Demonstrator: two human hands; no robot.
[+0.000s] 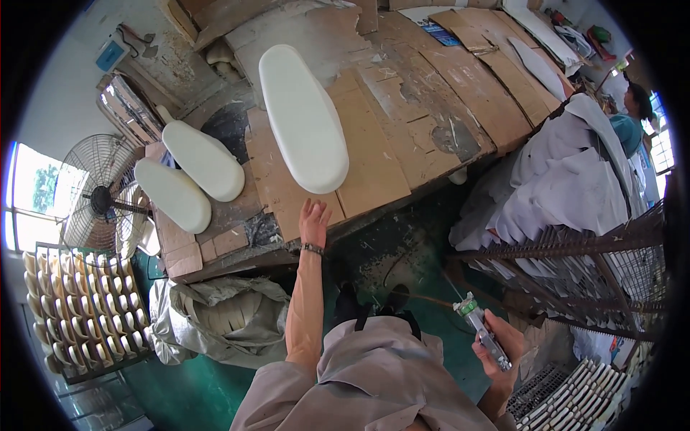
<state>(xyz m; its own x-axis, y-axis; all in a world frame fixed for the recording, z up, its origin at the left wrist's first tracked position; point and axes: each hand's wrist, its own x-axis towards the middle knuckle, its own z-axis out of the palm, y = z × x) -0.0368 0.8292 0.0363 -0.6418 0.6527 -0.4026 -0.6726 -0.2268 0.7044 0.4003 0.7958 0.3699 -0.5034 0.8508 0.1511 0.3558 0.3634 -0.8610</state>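
Observation:
A large white slab shaped like a shoe sole lies on the cardboard-covered table in front of me. My left hand is just off its near end, palm over the table's front edge. Its fingers reach toward the slab, and nothing shows in them. Low on the right, my right hand is wrapped round a grey hand-held gun with a green collar and a long thin tip. Two similar white slabs, one nearer and one behind it, rest at the table's left end.
Flattened cardboard covers the worktable. A caged fan stands left, above a rack of curved pale pieces. A sack sits below the table. White sheets drape over a metal rack at right; a person is beyond.

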